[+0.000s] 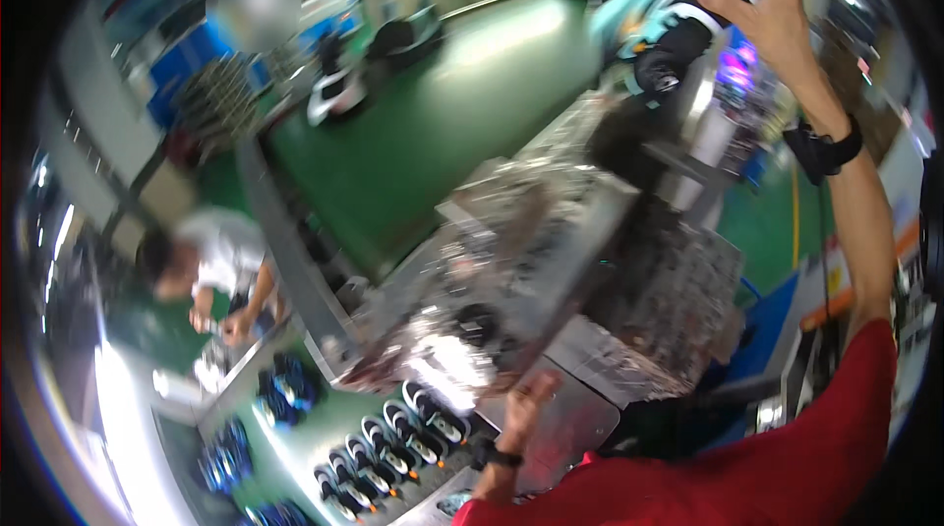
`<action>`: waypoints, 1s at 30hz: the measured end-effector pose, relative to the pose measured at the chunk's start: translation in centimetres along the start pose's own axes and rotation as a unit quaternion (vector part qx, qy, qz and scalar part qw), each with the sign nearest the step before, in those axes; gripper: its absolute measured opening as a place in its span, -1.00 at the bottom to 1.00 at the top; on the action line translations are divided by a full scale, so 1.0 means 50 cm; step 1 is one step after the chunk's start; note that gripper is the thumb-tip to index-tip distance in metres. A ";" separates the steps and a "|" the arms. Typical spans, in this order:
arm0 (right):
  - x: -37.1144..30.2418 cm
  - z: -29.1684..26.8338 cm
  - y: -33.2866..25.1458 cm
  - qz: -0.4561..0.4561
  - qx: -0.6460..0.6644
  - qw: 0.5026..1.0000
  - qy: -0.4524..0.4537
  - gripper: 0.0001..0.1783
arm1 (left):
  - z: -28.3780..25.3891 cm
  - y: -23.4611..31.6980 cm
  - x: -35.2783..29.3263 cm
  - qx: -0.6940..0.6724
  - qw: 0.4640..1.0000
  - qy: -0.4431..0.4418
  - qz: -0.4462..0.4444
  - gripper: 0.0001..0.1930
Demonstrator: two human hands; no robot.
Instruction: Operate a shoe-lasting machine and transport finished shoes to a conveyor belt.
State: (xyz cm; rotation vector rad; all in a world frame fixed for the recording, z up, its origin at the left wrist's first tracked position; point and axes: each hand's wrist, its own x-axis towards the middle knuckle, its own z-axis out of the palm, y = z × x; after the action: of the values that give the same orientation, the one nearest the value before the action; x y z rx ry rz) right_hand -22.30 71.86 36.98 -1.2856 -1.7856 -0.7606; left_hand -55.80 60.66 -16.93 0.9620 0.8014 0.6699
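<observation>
Shoe, pale blue, clasped in our right hand; our left hand (grip we cannot tell) beside foil-wrapped machinery.

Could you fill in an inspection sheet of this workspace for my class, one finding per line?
Surface: foil-covered workstation with metal bars, crumpled and shiny; blurred in places.
Job's things: light-blue shoe with black and white parts, raised at the upper right.
Clutter: a row of black-and-white shoes at the lower left, with blue shoes beyond.
Grips: right hand holds the light-blue shoe; left hand is by the workstation's near edge, contact unclear.
Cables: cannot tell; too blurred.
Surroundings: green floor; another person in white at left.
</observation>
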 end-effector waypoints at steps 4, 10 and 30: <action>-0.079 -0.229 -0.088 0.175 0.116 0.977 0.033 -0.63 | 0.277 0.226 -0.103 -0.134 0.961 -0.244 -0.005 -0.35; -0.360 -0.464 -0.029 0.336 0.223 0.915 -0.009 -0.72 | 0.605 0.378 -0.071 -0.273 0.868 -0.413 -0.029 0.06; -1.335 -1.104 -0.438 0.647 -0.066 0.514 0.559 -0.35 | 1.424 -0.218 -0.562 0.120 0.719 -0.679 -0.089 -0.36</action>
State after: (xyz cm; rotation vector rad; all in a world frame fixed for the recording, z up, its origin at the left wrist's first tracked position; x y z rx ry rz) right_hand -17.67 -12.18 6.97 -1.2536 0.4521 -0.4974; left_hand -10.36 2.26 5.49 1.2674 -0.3772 -0.4124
